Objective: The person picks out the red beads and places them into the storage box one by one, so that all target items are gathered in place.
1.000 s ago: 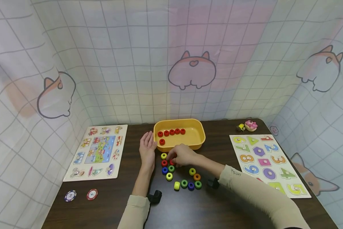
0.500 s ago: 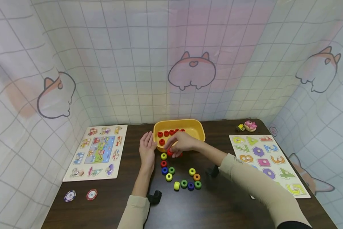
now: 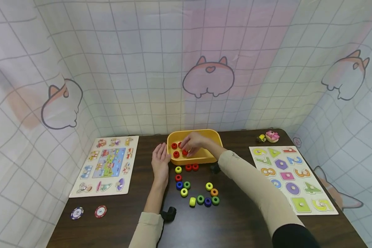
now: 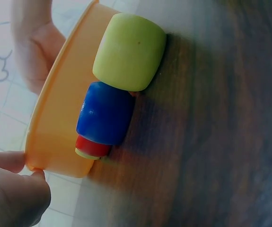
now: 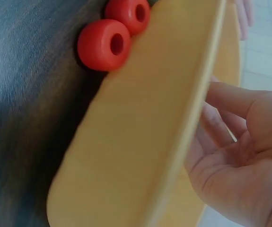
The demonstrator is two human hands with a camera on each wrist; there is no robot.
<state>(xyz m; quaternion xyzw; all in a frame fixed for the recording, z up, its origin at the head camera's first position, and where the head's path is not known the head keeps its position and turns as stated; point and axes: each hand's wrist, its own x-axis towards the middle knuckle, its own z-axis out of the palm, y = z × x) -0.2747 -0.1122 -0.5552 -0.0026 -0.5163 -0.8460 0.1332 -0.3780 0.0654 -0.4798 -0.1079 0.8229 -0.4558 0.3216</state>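
Note:
My left hand [image 3: 161,163] lies against the left end of the yellow tray [image 3: 218,146], its fingers straight. In the left wrist view, a fingertip and the thumb touch the tray's rim [image 4: 55,71]. My right hand [image 3: 195,142] reaches into the tray, and its fingertips pinch a red bead [image 3: 184,152] low over the tray floor. The tray wall hides those fingertips in the right wrist view. More red beads [image 3: 174,146] sit at the tray's left side, some of them behind the hand. Two red beads [image 5: 105,45] stand on the table right against the tray's front wall.
In front of the tray are several beads: yellow [image 3: 178,170], red [image 3: 178,177], blue [image 3: 179,185], green [image 3: 200,199] and orange [image 3: 214,192]. A picture puzzle [image 3: 106,165] lies left, a number puzzle [image 3: 288,179] right. Two chips [image 3: 77,213] and small toys [image 3: 272,136] lie farther out.
My right hand has moved from the loose beads up into the tray, carrying a red bead. Two red beads now stand side by side at the tray's front. The left hand has stayed.

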